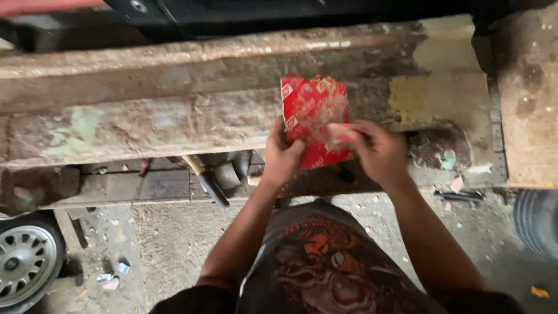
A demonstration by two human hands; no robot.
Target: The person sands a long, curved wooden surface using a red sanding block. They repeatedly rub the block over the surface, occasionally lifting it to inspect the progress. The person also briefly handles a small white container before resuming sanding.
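Both hands grip the red carton [311,113] over the table's [145,116] front edge, the left hand [282,157] clamping its lower left corner, the right hand [378,151] pinching its right flap, seemingly mid-opening, which calls for a steady pull.

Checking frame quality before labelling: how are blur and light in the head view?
Head view: motion blur throughout, so the print on the red box is smeared; the right hand is the softest part, the left hand a little clearer. Light is dim and flat, the top edge nearly black, no glare; the wheel is cut off at the left.
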